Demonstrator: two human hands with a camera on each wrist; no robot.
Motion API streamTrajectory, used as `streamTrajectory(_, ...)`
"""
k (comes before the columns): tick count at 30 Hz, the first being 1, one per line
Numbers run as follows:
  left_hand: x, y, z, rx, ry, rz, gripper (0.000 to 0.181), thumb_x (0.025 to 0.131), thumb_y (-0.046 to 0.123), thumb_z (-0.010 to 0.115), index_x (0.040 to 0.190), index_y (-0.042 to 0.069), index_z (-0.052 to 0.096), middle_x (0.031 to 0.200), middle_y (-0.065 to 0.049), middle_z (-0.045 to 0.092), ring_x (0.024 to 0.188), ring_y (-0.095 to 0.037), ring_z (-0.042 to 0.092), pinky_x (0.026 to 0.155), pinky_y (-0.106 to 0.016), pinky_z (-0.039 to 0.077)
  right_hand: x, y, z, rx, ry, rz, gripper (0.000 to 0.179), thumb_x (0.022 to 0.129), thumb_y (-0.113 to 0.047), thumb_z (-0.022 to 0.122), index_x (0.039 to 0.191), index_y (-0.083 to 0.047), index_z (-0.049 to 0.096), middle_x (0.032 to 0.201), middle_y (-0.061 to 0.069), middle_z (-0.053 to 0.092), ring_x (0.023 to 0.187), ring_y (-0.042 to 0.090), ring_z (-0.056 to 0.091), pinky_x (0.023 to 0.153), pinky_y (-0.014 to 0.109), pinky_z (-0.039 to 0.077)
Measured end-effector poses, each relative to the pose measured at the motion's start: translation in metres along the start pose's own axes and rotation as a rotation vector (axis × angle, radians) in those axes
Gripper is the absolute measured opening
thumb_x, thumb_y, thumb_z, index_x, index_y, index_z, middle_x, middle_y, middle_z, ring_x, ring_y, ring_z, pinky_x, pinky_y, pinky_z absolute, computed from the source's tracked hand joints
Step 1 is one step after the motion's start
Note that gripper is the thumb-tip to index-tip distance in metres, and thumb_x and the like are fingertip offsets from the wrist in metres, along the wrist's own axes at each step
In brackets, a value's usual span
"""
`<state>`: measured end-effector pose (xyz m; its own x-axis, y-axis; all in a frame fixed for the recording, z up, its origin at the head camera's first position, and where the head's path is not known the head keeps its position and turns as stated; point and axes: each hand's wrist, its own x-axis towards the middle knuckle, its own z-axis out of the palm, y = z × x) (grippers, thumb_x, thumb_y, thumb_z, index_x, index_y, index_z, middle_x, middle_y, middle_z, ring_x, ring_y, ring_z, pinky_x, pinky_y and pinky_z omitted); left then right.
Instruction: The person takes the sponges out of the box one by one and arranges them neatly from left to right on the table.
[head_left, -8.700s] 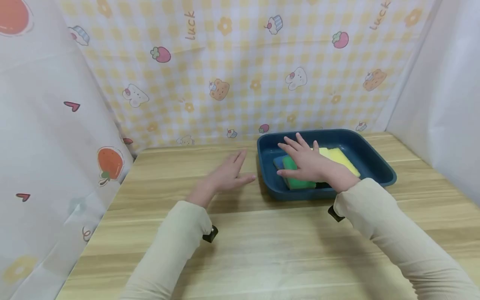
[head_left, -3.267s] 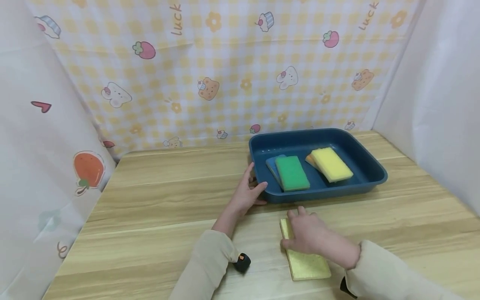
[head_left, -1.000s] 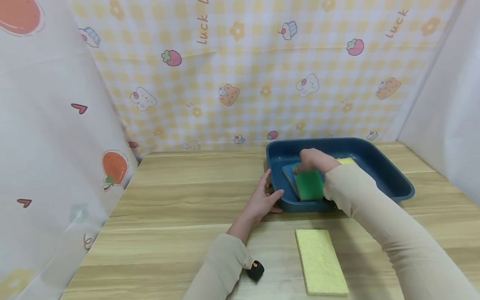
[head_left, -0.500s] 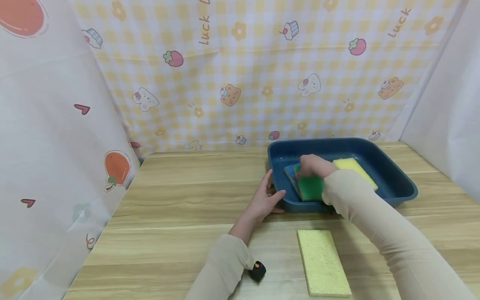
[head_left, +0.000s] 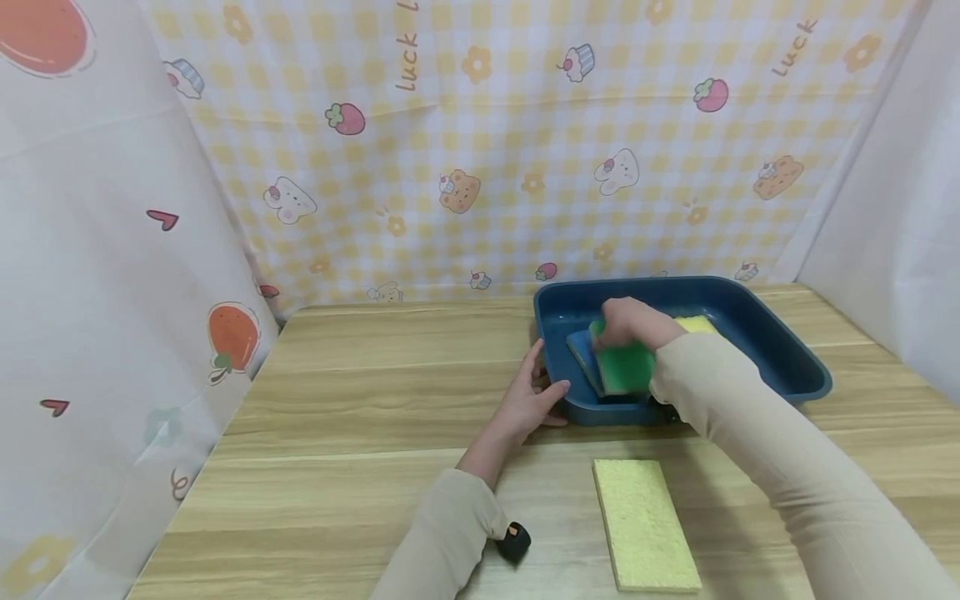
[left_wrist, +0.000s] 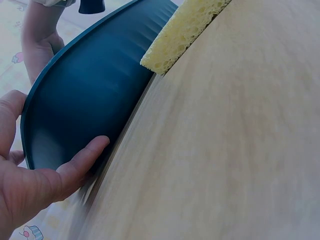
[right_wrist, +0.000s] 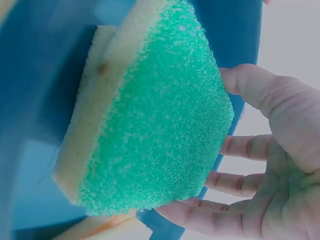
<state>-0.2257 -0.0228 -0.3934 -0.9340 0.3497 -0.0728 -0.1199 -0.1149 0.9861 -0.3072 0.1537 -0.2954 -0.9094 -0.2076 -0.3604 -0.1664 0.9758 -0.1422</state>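
Note:
My left hand (head_left: 525, 404) rests against the near left corner of a dark blue tray (head_left: 660, 290), its fingers spread along the outer wall in the left wrist view. Inside the tray, my right hand (head_left: 633, 323) pinches a green-topped scouring sponge (right_wrist: 160, 115) between thumb and fingers. That sponge is bent and tilted, with its pale underside showing. A blue sponge (head_left: 584, 353) lies partly beneath it on the tray floor. Further right in the tray, a yellow sponge (head_left: 697, 324) is mostly hidden by my sleeve.
A pale yellow sponge (head_left: 647, 525) lies flat on the wooden table (head_left: 360, 400) in front of the tray. A sponge with an orange strip (right_wrist: 107, 227) shows low in the right wrist view. Patterned cloth (head_left: 487, 150) hangs behind the table.
Over several seconds, the pale yellow sponge came to lie on the table and my right hand moved into the tray. It now pinches the green sponge, which has tilted and shifted slightly right.

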Motion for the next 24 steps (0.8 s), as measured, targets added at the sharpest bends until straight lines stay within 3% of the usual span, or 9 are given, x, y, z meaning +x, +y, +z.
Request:
streamTrajectory(9, 0.000, -0.001, 0.000, -0.009, 0.000, 0.007, 0.072, 0.090, 0.014, 0.055, 0.145, 0.030, 0.011, 0.136, -0.023, 0.027, 0.095, -0.035, 0.059, 0.068, -0.047, 0.053, -0.020, 0.003, -0.014, 0.018, 0.051, -0.014, 0.039, 0.082, -0.030, 0.062, 0.102, 0.002, 0.054, 0.090, 0.015, 0.055, 0.079, 0.028, 0.052, 0.063, 0.036, 0.046)
streamTrajectory(15, 0.000, 0.000, -0.001, -0.008, -0.001, 0.002, 0.072, 0.090, 0.013, 0.054, 0.145, 0.028, 0.011, 0.137, -0.024, 0.025, 0.092, -0.036, 0.059, 0.067, -0.047, 0.053, -0.035, 0.005, -0.019, -0.028, 0.078, -0.037, 0.041, 0.082, -0.031, 0.062, 0.102, 0.003, 0.053, 0.088, 0.015, 0.055, 0.077, 0.027, 0.052, 0.060, 0.035, 0.046)
streamTrajectory(24, -0.001, 0.000, 0.001, -0.017, 0.001, 0.002, 0.072, 0.090, 0.011, 0.054, 0.146, 0.026, 0.010, 0.136, -0.024, 0.027, 0.094, -0.038, 0.058, 0.068, -0.048, 0.052, -0.063, 0.014, -0.020, -0.088, 0.141, -0.075, 0.054, 0.082, -0.033, 0.062, 0.115, 0.009, 0.050, 0.102, 0.022, 0.055, 0.086, 0.031, 0.051, 0.067, 0.041, 0.044)
